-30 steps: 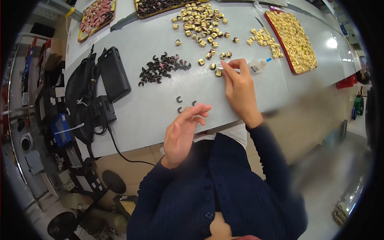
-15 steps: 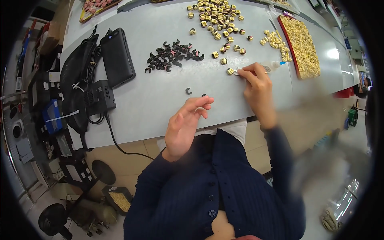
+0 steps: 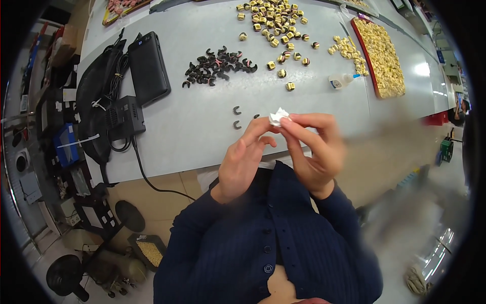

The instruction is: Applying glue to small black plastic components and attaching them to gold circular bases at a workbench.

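Note:
My right hand (image 3: 316, 147) pinches a crumpled white tissue (image 3: 279, 117) above the near part of the table. The tissue is against the fingertips of my left hand (image 3: 242, 162), whose fingers are extended and loosely bent; whether they grip anything there is hidden. Just left of the hands lie two small dark C-shaped pieces (image 3: 236, 124), one behind the other. A dark bit (image 3: 256, 116) shows by my left fingertips. Beyond the tissue sits a single gold-and-dark cube-like piece (image 3: 290, 86). A small clear bottle with a blue tip (image 3: 340, 81) lies farther right.
Black curved pieces (image 3: 215, 67) form a pile at centre left. Many gold pieces (image 3: 276, 23) spread across the back. A red-edged tray (image 3: 372, 76) of yellowish pieces stands right, loose ones (image 3: 349, 53) beside it. A black power bank (image 3: 149, 68) and cables are at left.
My right hand has come left from beside the gold piece and bottle, bringing the white tissue to my left fingertips. A second C-shaped piece now shows left of my hands.

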Tool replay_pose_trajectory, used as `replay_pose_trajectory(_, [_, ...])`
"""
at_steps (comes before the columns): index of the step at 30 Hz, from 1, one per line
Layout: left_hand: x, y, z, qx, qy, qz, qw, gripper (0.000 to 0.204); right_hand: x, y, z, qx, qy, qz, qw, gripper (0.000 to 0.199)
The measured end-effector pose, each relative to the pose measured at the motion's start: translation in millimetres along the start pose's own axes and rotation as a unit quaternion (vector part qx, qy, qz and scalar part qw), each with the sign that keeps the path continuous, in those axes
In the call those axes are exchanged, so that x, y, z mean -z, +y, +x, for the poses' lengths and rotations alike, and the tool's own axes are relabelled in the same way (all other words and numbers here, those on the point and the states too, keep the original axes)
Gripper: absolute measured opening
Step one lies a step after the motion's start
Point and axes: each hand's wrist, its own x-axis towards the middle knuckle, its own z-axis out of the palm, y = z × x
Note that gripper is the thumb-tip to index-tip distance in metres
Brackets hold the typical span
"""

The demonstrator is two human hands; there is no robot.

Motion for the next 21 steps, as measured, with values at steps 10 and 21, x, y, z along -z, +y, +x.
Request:
replay_pose_trajectory(10, [-10.1,7.6,7.7,-0.078,-0.036,0.316,0.945,0.070,2.3,8.9,-6.0,-0.096,0.033,0.111,0.989,0.025])
replay_pose_trajectory(21, [-18.3,19.7,15.0,-0.006,-0.067,0.173,0.983,0.082,13.4,10.3,-3.1,-0.298,-0.009,0.448,0.843,0.017])
